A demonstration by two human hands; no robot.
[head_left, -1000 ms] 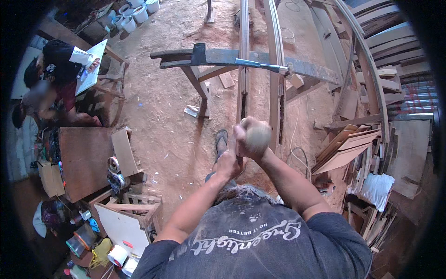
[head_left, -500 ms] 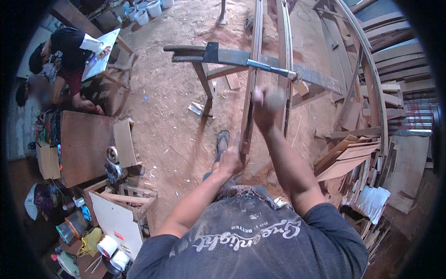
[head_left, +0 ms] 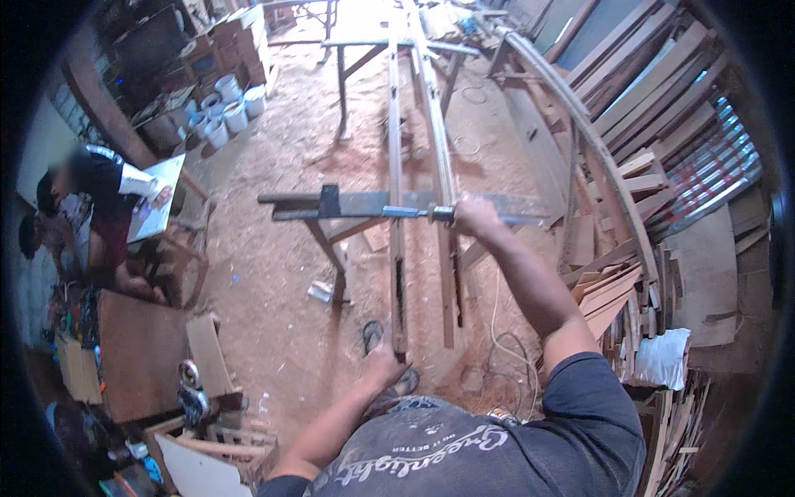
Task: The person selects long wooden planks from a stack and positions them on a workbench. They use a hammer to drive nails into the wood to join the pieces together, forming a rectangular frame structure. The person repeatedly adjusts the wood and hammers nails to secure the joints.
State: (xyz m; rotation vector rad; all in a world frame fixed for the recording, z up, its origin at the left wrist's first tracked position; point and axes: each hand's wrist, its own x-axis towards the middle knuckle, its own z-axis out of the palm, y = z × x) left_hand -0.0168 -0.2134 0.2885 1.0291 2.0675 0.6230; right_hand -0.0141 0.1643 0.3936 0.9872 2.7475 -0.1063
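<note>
Two long wooden beams (head_left: 396,248) run away from me side by side, resting on a trestle (head_left: 356,207). A dark slot is cut in the left beam near its close end. My left hand (head_left: 383,366) is closed at that end, its fingers partly hidden. Above the trestle, my right hand (head_left: 475,217) is closed round the handle of a chisel (head_left: 403,212). The chisel points left, its silver blade over the left beam. The second wooden beam (head_left: 445,282) passes below the handle, close to my right hand.
A second trestle (head_left: 356,43) supports the far ends. Stacked boards (head_left: 646,91) and a wooden frame (head_left: 580,116) line the right. Cables (head_left: 522,356) lie on the floor near my right side. At left are a person (head_left: 108,190) at a white board, a brown cabinet (head_left: 141,356) and buckets (head_left: 217,124).
My right hand has come onto the chisel's handle and closed on it. The view has tilted up, showing more of the far end. My left hand stays at the beam's near end.
</note>
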